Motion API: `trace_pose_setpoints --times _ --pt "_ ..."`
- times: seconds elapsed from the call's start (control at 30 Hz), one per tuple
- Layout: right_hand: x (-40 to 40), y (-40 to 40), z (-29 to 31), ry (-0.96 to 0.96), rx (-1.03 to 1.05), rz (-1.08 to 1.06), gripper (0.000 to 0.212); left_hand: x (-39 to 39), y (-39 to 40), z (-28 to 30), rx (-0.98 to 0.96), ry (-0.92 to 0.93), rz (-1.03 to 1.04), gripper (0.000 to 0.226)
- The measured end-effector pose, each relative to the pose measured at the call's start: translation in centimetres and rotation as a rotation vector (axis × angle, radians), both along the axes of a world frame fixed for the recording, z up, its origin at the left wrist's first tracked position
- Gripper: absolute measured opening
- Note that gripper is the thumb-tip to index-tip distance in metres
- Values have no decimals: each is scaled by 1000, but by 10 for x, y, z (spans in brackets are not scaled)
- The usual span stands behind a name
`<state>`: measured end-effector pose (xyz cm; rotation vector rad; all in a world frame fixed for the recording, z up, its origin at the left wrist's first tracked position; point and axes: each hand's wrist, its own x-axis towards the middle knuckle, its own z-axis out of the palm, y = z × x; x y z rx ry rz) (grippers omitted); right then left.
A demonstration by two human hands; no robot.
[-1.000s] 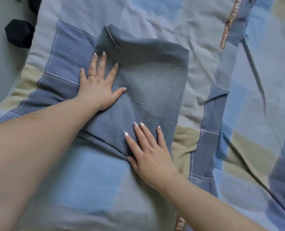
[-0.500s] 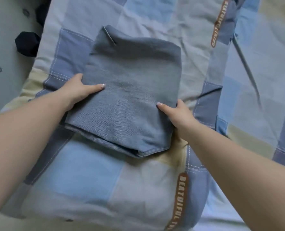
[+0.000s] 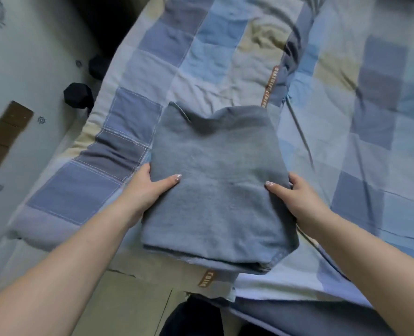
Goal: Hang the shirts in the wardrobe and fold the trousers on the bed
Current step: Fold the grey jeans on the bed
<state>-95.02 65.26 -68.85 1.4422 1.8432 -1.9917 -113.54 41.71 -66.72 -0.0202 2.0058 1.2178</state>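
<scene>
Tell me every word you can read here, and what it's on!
Orange-brown strip on the patchwork bed cover, upper one: has letters, too blurred to read.
Orange-brown strip near the folded grey-blue trousers, lower one: only part shows, too blurred to read.
No other words anywhere.

You can read very little here. On the patchwork bed cover (image 3: 138, 69), a tan strip (image 3: 271, 87) sewn along a seam above the folded trousers (image 3: 215, 190) carries pale capital letters, but they blur too much for you to spell out. A second tan tag (image 3: 206, 278) at the cover's near edge, just below the trousers, shows letters that you can only partly see.
</scene>
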Motion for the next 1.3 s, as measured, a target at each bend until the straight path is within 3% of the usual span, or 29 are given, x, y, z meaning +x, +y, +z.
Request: trace_pose_setpoints --times 0.13,0.3,0.63,0.83,0.97,1.07,1.2,1.3 --pt "39 17 70 43 33 29 13 53 9 68 94 30 33 43" --pt "97 25 162 113 72 36 12 113 12 154 138 58 45 55" --pt "234 20 303 183 119 -63 18 225 28 282 259 5 6 51" --pt "279 10 368 216 219 -200 19 235 47 338 358 0 -167 72" --pt "296 -14 401 264 301 -347 21 223 61 369 422 7 -322 65" --pt "304 -48 417 290 352 -484 42 211 66 388 455 1 -456 55" --pt "311 -93 430 335 385 -669 25 202 71 406 485 18 -633 35" --pt "318 -126 432 352 417 -783 54 204 71 413 497 0 -731 33"
